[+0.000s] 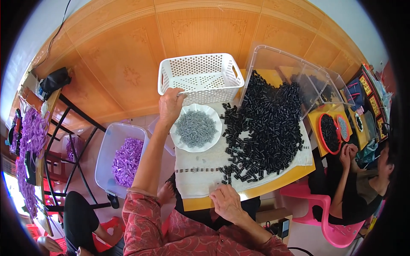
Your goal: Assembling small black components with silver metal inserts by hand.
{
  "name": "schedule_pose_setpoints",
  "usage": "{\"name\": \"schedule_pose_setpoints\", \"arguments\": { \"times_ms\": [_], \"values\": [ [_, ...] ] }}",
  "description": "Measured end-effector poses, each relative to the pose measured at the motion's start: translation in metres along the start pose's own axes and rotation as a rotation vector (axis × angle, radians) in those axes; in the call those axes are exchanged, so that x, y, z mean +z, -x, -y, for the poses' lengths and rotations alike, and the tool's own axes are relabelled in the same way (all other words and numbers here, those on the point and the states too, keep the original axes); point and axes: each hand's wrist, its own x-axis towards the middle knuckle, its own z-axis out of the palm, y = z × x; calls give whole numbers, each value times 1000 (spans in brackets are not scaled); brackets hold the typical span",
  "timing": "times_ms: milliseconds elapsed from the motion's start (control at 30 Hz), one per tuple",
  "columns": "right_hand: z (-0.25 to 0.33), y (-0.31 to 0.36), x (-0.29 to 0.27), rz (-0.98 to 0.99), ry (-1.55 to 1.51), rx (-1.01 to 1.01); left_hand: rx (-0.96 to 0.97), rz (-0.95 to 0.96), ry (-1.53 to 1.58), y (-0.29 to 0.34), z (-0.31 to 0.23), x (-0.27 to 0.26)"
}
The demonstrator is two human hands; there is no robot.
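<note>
Left grip (pixel 171 105) curls beside the white basket (pixel 215 95) and right grip (pixel 227 203) bunches its fingers, contents of both indeterminable; grey pieces (pixel 196 129) right of the left grip and black pieces (pixel 270 130) beyond the right apparently remain unworked

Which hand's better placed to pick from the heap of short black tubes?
Right, probably: the right hand is near the black heap's front edge. The left hand is by the white perforated plastic basket, with the white scalloped dish partly between it and the heap.
</note>
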Motion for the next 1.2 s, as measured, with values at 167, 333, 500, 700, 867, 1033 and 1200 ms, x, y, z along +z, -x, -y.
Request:
{"name": "schedule_pose_setpoints", "arguments": {
  "times_ms": [167, 333, 500, 700, 867, 1033, 1200],
  "values": [
    [-3, 2, 1, -11, 3, 8, 294, -368, 50, 14, -12, -16],
    [1, 1, -3, -7, 39, -9, -272, -303, -54, 63, 45, 1],
    [8, -4, 0, 0, 25, -23, -556, -18, 306, 79, 135, 25],
    [7, 0, -4, -39, 59, 15, -732, 123, 530, 72, 118, 34],
    [9, 6, -1, 4, 86, -18, -597, 48, 403, 74, 128, 26],
    [10, 14, -2, -26, 115, -20, -783, 19, 658, 93, 106, 0],
    [12, 18, 3, -60, 140, -32, -633, -255, 552, 157, 50, -31]
  ]
}}
